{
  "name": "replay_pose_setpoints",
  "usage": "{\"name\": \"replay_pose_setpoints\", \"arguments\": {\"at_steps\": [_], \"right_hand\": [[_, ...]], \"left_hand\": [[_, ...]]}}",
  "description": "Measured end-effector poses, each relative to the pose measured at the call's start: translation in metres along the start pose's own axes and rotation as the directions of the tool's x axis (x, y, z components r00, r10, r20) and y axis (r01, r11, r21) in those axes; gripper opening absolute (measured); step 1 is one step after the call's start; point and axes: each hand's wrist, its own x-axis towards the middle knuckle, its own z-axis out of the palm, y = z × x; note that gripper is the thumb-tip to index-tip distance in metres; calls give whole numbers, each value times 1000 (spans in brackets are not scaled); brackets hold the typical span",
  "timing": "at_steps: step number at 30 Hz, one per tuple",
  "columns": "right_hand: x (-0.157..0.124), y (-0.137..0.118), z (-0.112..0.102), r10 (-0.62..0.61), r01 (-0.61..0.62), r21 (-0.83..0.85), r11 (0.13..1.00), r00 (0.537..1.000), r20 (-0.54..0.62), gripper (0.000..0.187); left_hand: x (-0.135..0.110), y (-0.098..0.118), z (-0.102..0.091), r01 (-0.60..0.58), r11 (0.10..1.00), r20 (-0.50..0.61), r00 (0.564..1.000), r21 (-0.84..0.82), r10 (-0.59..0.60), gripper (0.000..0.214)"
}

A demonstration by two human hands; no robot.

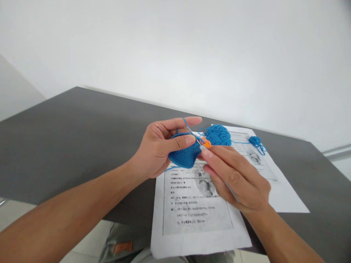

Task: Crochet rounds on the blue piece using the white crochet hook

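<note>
My left hand [159, 146] pinches a small round blue crocheted piece [184, 156] between thumb and fingers, with a strand of blue yarn running over the raised index finger. My right hand [236, 179] grips a crochet hook [193, 136] whose metal tip reaches into the top edge of the piece. An orange stitch marker [205, 143] hangs at that edge, right by my right fingertips. Behind the hands a ball of blue yarn [218, 134] rests on the papers.
Two printed paper sheets [192, 215] lie on the dark grey table [68, 142], the near one hanging over the front edge. A small tangle of blue yarn [256, 142] sits on the far sheet. A white wall rises behind the table.
</note>
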Motion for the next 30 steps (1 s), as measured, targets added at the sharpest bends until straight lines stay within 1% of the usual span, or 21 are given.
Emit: {"name": "replay_pose_setpoints", "arguments": {"at_steps": [5, 10, 14, 17, 20, 22, 24, 27, 30], "right_hand": [[2, 3, -6, -1, 2, -30, 1000, 999, 33, 58], [2, 5, -8, -16, 19, -61, 998, 999, 45, 58], [-1, 10, -9, -70, 75, -64, 995, 995, 65, 54], [-3, 13, -13, -104, 112, -56, 992, 987, 121, 50], [-3, 14, -19, -126, 147, -98, 984, 972, 200, 46], [-1, 14, -23, -135, 175, -141, 974, 958, 254, 44], [2, 14, -25, -143, 199, -169, 965, 944, 296, 41], [5, 14, -27, -166, 228, -168, 959, 934, 317, 37], [5, 14, -28, -175, 235, -159, 959, 931, 319, 36]], "left_hand": [[1, 1, 2, -28, 998, -44, 999, 57, 31, 38], [3, 0, 1, -29, 995, -74, 997, 95, 36, 46], [4, -2, -2, -49, 988, -86, 994, 149, 63, 44], [5, -4, -5, -65, 976, -94, 992, 208, 85, 43], [7, -5, -7, -74, 956, -102, 989, 284, 107, 43], [8, -3, -7, -83, 932, -114, 985, 352, 130, 42], [9, 0, -6, -96, 886, -126, 977, 453, 171, 37], [9, 3, -5, -129, 786, -114, 963, 605, 246, 27], [9, 3, -4, -164, 716, -71, 955, 679, 287, 18]]}}
